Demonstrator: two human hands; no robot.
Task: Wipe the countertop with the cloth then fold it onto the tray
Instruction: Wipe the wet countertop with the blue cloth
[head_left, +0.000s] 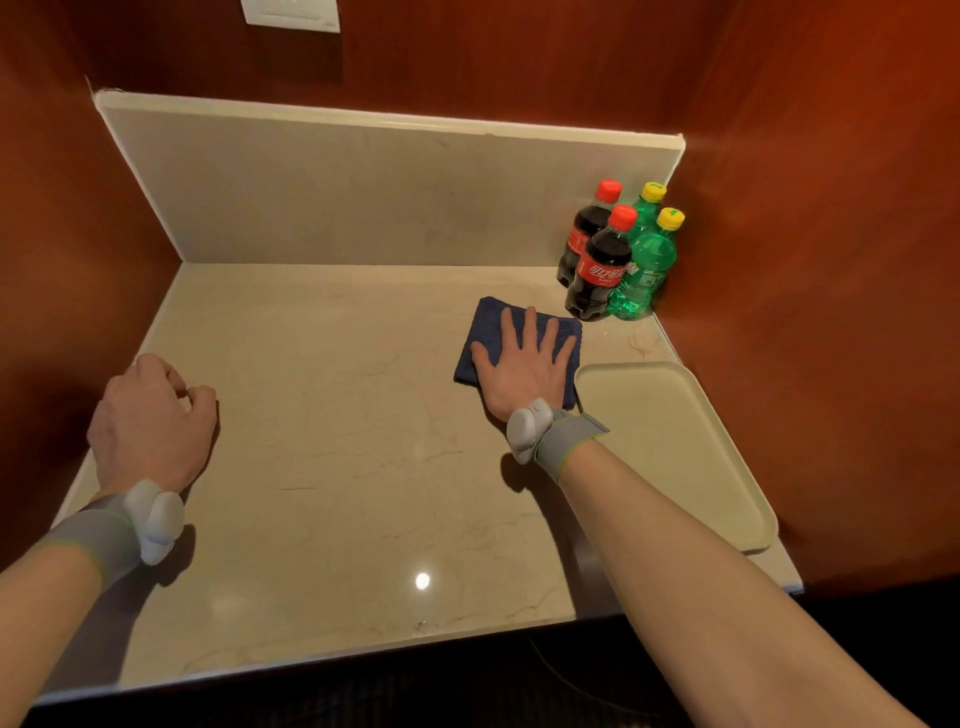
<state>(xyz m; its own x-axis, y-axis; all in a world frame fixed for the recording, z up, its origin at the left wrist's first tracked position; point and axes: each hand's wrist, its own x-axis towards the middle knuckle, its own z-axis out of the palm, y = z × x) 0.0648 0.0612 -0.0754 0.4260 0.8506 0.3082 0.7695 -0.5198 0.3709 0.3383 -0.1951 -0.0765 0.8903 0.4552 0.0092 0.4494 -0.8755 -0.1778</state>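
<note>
Likely a hotel room's minibar nook: marble countertop (337, 415) between wood-panelled walls (831, 260), soft-drink bottles (618, 254) clustered in its far right corner.

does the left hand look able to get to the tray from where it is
Probably not easily. The left hand rests curled at the far left of the countertop, while the tray lies at the right edge, beyond the right hand and forearm, pressed flat on the cloth.

The nearer cola bottle (597, 270), beyond the right hand's fingers (530, 332), bears a red label with white Chinese Coca-Cola script; other bottle labels are unreadable.
</note>
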